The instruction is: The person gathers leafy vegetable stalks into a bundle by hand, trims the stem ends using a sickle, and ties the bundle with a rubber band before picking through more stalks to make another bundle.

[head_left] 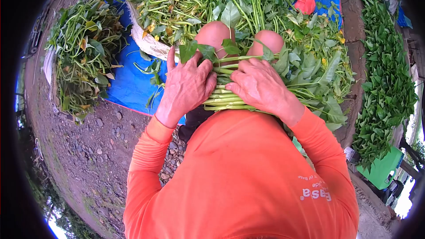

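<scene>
A bunch of water spinach stems (223,101) lies across my lap, pale cut ends to the left and leaves (327,73) trailing right. My right hand (261,84) is closed over the bunch, its fingers curled around the upper stems. Beside the stem ends, my left hand (188,84) has its thumb and fingers bent in around a leafy stem, with one finger sticking up; the exact grip is partly hidden. A few loose leaves (188,51) show just above the left hand, in front of my knees (214,35).
A large heap of cut greens (261,0) covers the blue tarp (128,86) ahead, with a pale sack (152,46) and a red bundle (305,3). Another pile of greens (86,53) sits left. Leafy bunches (385,88) line the right side. Gravelly ground (106,150) lies left.
</scene>
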A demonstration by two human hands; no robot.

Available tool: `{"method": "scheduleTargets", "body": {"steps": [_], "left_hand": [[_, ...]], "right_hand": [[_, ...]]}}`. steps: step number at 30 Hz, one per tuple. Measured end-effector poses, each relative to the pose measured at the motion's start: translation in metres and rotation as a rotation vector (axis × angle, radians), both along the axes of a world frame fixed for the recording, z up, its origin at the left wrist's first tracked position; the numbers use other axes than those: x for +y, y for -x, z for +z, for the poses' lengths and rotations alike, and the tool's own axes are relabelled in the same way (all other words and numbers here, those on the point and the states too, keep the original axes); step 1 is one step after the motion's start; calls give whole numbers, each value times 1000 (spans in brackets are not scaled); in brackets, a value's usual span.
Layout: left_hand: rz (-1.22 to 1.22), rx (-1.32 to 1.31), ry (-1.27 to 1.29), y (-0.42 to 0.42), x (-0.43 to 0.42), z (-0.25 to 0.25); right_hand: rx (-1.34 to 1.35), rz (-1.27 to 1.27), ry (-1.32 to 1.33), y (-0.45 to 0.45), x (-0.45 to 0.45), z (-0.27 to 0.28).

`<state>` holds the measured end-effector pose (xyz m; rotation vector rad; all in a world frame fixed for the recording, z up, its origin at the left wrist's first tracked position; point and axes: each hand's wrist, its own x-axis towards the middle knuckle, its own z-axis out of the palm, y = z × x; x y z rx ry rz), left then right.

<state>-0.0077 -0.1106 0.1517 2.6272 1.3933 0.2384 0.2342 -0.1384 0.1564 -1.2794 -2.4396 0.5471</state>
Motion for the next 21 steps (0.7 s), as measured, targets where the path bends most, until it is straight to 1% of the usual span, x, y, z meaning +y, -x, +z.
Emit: {"method": "scheduleTargets", "body": {"steps": [3, 4, 6, 7, 9, 10, 12, 13, 14, 15, 17, 19, 21], "left_hand": [[23, 17, 48, -4, -3, 2], [18, 24, 65, -6, -4, 3], [-51, -41, 37, -9, -3, 3], [-83, -70, 21, -9, -3, 4], [-119, -16, 12, -4, -3, 2], [-142, 10, 5, -4, -3, 3], [-76, -107, 108, -4, -5, 10], [-19, -186, 160, -3, -5, 12], [41, -264, 217, -3, -6, 14], [56, -283, 192, -5, -5, 14], [169, -286, 115, -10, -3, -6], [315, -280, 77, -20, -3, -15], [251, -271, 85, -22, 0, -14]], "right_hand": [[-94, -83, 8, -7, -13, 5], [-53, -95, 10, -6, -13, 3], [27, -119, 12, -1, -10, -2], [5, -74, 54, 0, -5, -1], [-28, 11, 140, 2, 7, 2], [-9, 1, 147, 2, 10, -2], [25, -13, 159, 2, 15, -15], [-27, -18, 32, 1, 15, -16], [-29, -14, -1, 2, 16, -17], [-32, -11, -32, 2, 16, -16], [-23, 7, -111, 2, 17, -13], [11, 37, -205, 3, 17, -9], [-21, 38, -142, 4, 13, -15]]}}
